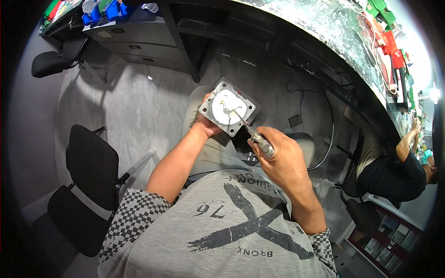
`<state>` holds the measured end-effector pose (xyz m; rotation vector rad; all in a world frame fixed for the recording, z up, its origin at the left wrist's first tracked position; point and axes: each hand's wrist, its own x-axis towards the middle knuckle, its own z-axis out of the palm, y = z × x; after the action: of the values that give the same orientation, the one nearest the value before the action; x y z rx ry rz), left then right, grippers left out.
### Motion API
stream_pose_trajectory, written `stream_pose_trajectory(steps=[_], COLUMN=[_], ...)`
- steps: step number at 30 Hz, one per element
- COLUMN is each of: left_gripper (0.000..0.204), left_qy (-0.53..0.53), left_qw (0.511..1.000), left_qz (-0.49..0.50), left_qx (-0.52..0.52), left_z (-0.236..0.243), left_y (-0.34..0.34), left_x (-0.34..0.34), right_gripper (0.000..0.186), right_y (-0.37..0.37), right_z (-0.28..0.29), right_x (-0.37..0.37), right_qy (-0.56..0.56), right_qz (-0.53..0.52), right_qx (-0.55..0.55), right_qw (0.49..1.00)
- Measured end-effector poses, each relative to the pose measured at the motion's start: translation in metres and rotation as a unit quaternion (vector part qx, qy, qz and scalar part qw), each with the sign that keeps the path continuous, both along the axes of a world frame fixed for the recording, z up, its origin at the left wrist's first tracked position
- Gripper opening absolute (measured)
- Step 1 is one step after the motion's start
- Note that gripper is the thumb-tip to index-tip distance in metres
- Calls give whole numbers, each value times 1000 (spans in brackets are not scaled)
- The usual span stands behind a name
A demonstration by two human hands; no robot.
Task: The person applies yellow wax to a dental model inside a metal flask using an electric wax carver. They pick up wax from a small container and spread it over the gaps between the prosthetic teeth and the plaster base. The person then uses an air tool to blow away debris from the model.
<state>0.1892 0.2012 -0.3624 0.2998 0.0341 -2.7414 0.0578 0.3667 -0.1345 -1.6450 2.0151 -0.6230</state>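
My left hand (208, 126) is wrapped round the left and lower side of a square grey metal block (250, 109), holding it over my lap. The block has holes near its corners. Set in its middle is a round white piece (221, 114) with small yellowish marks. In my right hand (283, 155) is a thin-shafted tool (263, 144) with a thick, mottled, wrapped-looking handle; my fingers are closed round it. The shaft slants up and left, and its tip lies over the white piece. Whether the tip touches it I cannot tell.
A long dark workbench (320, 28) curves across the front and right, with red bins (393, 48) on top. Black chairs (92, 162) stand at left. Another person (394, 171) sits at the far right. A dark cable (332, 125) hangs down beside the bench. Drawers (134, 41) are at front left.
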Motion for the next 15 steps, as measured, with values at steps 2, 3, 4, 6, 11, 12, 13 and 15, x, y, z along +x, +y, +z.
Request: stream_pose_trajectory(steps=[2,3,4,6,11,12,13,15], left_gripper=[75,75,75,75,75,75,76,76], left_qy=[-11,-11,-10,-10,-7,-7,7,20], left_qw=[1000,1000,1000,1000,1000,1000,1000,999], left_qz=[4,4,3,3,7,7,7,7], left_qx=[10,10,6,4,13,13,19,26], left_z=[1,1,2,4,6,7,8,10], left_y=[0,0,3,7,10,10,12,16], left_x=[1,1,2,4,7,7,8,10], right_gripper=[25,25,25,24,24,24,24,24], right_y=[0,0,2,4,4,5,6,8], right_z=[2,2,3,0,3,4,5,6], right_x=[0,0,0,1,4,4,3,4], right_qy=[1,-3,-8,-11,-16,-16,-17,-20], right_qz=[4,6,8,11,10,12,13,13], right_qx=[0,-4,-7,-10,-13,-6,2,5], right_qw=[1000,1000,1000,1000,1000,1000,1000,1000])
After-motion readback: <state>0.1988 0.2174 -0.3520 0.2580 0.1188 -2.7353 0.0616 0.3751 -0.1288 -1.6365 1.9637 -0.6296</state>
